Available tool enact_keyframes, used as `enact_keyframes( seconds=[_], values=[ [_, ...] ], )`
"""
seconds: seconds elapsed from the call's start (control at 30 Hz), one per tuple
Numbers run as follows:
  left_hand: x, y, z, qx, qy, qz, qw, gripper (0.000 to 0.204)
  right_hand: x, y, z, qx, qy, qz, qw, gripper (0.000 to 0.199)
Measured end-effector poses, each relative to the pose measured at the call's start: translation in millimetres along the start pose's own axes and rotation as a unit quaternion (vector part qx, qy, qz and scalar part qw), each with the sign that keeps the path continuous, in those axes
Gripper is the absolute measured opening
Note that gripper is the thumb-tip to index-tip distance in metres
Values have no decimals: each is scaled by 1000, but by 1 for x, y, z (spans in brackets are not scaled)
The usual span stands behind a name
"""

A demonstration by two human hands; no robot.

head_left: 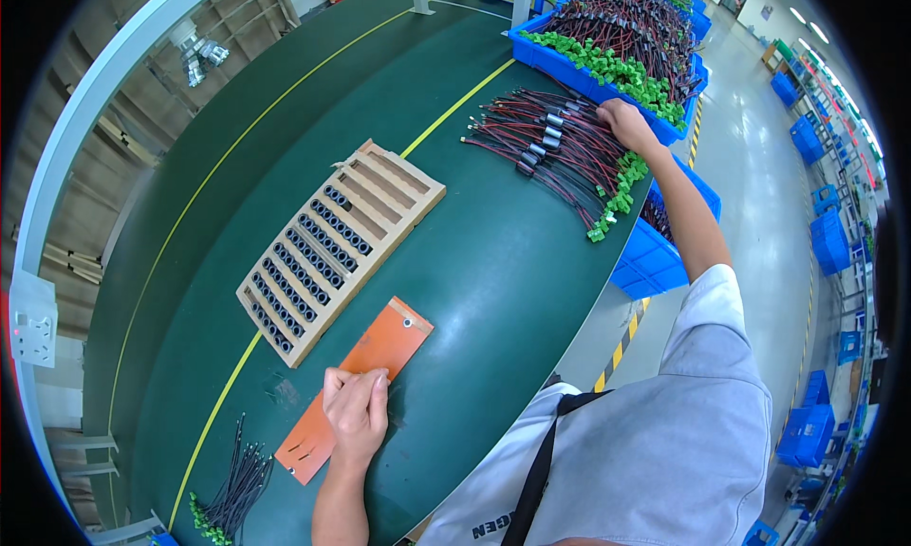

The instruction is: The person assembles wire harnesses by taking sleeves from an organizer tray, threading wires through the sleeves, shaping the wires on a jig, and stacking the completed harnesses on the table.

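Observation:
My left hand (356, 413) is closed above the middle of an orange rectangular board (394, 339); what its fingers hold, if anything, is hidden. The board has a round fitting at its far end and slots at its near end. At the far right, my right hand (626, 127) has its fingers curled at the edge of a spread of red-and-black cables (577, 146) with grey cylinders and green connectors. Its fingertips pinch at these wires. Beside the board lies a tan slotted tray (353, 278), several of its rows filled with black ring-shaped parts.
A blue bin (541, 60) heaped with similar cables stands beyond my right hand. Another blue bin (650, 261) sits lower, beside the table's edge. Black wires with green ends (237, 489) lie at the near left. Yellow lines cross the green table (474, 280); a metal frame (47, 185) borders the left.

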State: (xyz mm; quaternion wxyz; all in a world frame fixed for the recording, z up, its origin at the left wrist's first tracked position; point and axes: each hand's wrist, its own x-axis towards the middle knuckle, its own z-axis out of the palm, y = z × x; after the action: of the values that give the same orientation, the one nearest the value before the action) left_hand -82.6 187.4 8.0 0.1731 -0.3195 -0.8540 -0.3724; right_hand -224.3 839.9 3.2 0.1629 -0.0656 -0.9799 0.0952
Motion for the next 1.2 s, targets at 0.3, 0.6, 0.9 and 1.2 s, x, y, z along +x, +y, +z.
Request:
enact_keyframes(
  seconds=[0.3, 0.6, 0.9, 1.2],
  values=[
    [2, 2, 1, -4, 12, 9, 1000, 4, 33, -22, 18, -242, -3, 13, 970, 17],
    [0, 2, 2, -3, 0, 19, 1000, 3, 25, -26, 5, -242, 41, 24, 969, 12],
    [-1, -5, -5, 7, 0, 14, 1000, 5, -4, -31, -10, -178, 41, -107, 977, 24],
    [-22, 3, -29, 37, 85, 82, 992, 12, 22, 30, 2, -152, -66, -144, 976, 32]
  ],
)
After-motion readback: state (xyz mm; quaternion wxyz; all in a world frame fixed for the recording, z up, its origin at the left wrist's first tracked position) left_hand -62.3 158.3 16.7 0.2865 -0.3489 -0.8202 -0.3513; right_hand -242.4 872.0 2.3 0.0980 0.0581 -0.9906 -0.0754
